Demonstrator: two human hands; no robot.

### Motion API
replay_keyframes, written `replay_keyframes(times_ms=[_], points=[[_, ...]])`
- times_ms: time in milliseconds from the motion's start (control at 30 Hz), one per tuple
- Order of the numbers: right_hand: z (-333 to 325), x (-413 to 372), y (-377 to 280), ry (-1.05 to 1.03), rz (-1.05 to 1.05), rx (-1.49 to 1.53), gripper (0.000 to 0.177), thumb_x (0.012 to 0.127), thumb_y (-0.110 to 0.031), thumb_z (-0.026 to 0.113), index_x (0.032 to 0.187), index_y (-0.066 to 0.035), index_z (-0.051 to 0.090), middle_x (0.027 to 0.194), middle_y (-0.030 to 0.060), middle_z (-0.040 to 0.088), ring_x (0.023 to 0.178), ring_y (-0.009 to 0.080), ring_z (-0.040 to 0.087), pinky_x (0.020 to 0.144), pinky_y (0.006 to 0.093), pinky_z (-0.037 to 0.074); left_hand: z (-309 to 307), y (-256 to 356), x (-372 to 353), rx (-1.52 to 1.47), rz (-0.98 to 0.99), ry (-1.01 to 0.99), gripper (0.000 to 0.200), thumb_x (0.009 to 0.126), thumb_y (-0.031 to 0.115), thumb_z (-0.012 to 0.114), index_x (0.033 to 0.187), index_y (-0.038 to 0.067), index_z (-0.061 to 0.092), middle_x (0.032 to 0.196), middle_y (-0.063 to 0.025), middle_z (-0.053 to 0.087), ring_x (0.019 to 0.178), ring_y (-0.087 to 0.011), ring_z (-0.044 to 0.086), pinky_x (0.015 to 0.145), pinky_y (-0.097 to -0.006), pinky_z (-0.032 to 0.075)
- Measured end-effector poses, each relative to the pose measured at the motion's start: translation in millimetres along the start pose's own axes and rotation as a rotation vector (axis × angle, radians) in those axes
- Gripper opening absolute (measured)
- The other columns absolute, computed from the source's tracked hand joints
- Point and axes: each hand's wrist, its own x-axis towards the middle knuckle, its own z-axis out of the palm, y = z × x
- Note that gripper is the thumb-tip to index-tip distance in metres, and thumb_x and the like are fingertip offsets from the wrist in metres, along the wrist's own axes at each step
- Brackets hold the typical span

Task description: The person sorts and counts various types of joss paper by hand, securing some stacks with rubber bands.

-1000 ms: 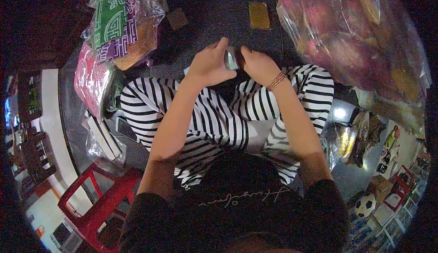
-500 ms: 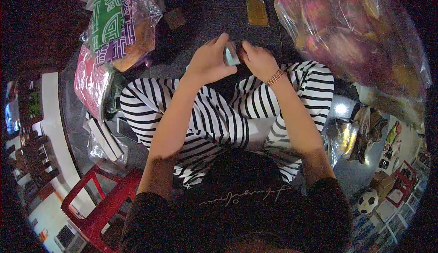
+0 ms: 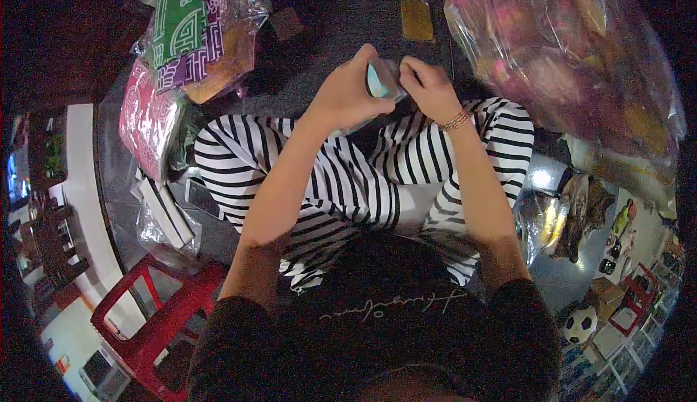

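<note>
Head view puts the packet [image 3: 376, 83], pale blue in clear wrap, near the striped legs [image 3: 428, 161], grasped between the left hand's [image 3: 341, 91] thumb and fingers, while the right hand [image 3: 435, 96] curls beside its other side, though whether it pinches the wrap I cannot tell. Handling it well probably calls for a firm left grip that does not crush it, and small, light right fingertip moves so the wrap does not slip or crease. Farther out, a gold card [image 3: 417, 19] lies flat on the floor [image 3: 348, 28], near a bulging clear bag [image 3: 541, 61].
</note>
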Motion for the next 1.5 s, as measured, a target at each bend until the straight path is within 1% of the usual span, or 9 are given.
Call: replay_keyframes(times_ms=[167, 400, 567, 667, 733, 900, 1100, 1367, 1500], points=[[9, -6, 5, 0.177, 0.370, 0.611, 0.021, 0.080, -0.018, 0.056, 0.091, 0.001, 0.056, 0.081, 0.0038, 0.060, 0.075, 0.0125, 0.056, 0.067, 0.0264, 0.044, 9, 8, -1, -0.096, 0.045, 0.073, 0.057, 0.053, 0.018, 0.070, 0.100, 0.004, 0.040, 0.086, -0.0189, 0.057, 0.084, -0.0348, 0.057, 0.073, -0.0365, 0.044], [15, -6, -1, 0.368, 0.523, 1.049, 0.024, 0.082, -0.017, 0.056, 0.099, 0.000, 0.058, 0.093, 0.0032, 0.059, 0.086, 0.0100, 0.054, 0.077, 0.0227, 0.042, 11, 18, 0, -0.106, 0.045, 0.130, 0.059, 0.052, 0.017, 0.070, 0.101, 0.003, 0.039, 0.087, -0.0198, 0.056, 0.084, -0.0360, 0.056, 0.073, -0.0378, 0.044], [-3, -7, -26, 0.264, 0.747, 1.417, 0.016, 0.084, -0.019, 0.051, 0.078, -0.006, 0.055, 0.069, -0.0012, 0.053, 0.056, 0.0090, 0.048, 0.050, 0.0189, 0.037, 11, 5, 6, -0.316, -0.002, 0.058, 0.055, 0.051, 0.005, 0.069, 0.098, 0.007, 0.041, 0.086, -0.0062, 0.053, 0.082, -0.0172, 0.052, 0.075, -0.0285, 0.042], [-11, -8, 24, 0.313, 0.303, 1.659, 0.023, 0.084, -0.020, 0.048, 0.064, -0.011, 0.043, 0.055, -0.0044, 0.035, 0.044, 0.0069, 0.031, 0.040, 0.0195, 0.026, 4, -1, -2, -0.502, -0.024, 0.070, 0.056, 0.050, 0.006, 0.069, 0.098, 0.007, 0.040, 0.084, -0.0063, 0.051, 0.079, -0.0169, 0.050, 0.073, -0.0276, 0.042], [-49, 2, 40, 0.324, 0.299, 1.922, 0.029, 0.084, -0.022, 0.048, 0.060, -0.013, 0.034, 0.053, -0.0044, 0.023, 0.044, 0.0065, 0.023, 0.040, 0.0203, 0.025, -3, -6, -6, -0.609, -0.045, 0.101, 0.059, 0.050, 0.009, 0.071, 0.099, 0.007, 0.039, 0.080, -0.0078, 0.051, 0.076, -0.0176, 0.049, 0.070, -0.0272, 0.042], [-22, -8, -5, 0.255, 0.410, 1.055, 0.028, 0.090, -0.031, 0.036, 0.076, -0.009, 0.044, 0.056, -0.0022, 0.035, 0.045, 0.0085, 0.034, 0.042, 0.0223, 0.035, -3, 1, -1, -0.262, 0.082, 0.234, 0.062, 0.051, 0.011, 0.072, 0.103, 0.006, 0.038, 0.090, -0.0127, 0.052, 0.087, -0.0237, 0.052, 0.078, -0.0313, 0.041], [1, 0, -9, 0.235, -0.062, 0.050, 0.022, 0.086, -0.028, 0.047, 0.090, -0.007, 0.047, 0.070, 0.0108, 0.055, 0.062, 0.0258, 0.058, 0.052, 0.0374, 0.046, 10, -22, 10, 0.086, 0.375, 0.235, 0.062, 0.051, 0.012, 0.070, 0.105, 0.004, 0.041, 0.101, -0.0154, 0.052, 0.096, -0.0341, 0.051, 0.081, -0.0373, 0.043], [-8, -8, -3, 0.017, 0.091, -0.256, 0.017, 0.087, -0.022, 0.042, 0.095, -0.008, 0.046, 0.077, 0.0193, 0.057, 0.073, 0.0327, 0.058, 0.061, 0.0447, 0.046, 22, -20, 12, 0.075, 0.447, 0.221, 0.067, 0.057, 0.011, 0.070, 0.116, 0.002, 0.040, 0.109, -0.0136, 0.052, 0.103, -0.0274, 0.051, 0.088, -0.0337, 0.040], [-5, -8, 5, 0.001, -0.021, -0.300, 0.015, 0.086, -0.021, 0.042, 0.091, -0.008, 0.049, 0.078, 0.0171, 0.057, 0.072, 0.0318, 0.058, 0.059, 0.0424, 0.047, 10, -15, 2, -0.038, 0.255, 0.032, 0.054, 0.065, 0.018, 0.070, 0.110, 0.002, 0.045, 0.107, -0.0138, 0.053, 0.100, -0.0254, 0.052, 0.086, -0.0327, 0.040]])
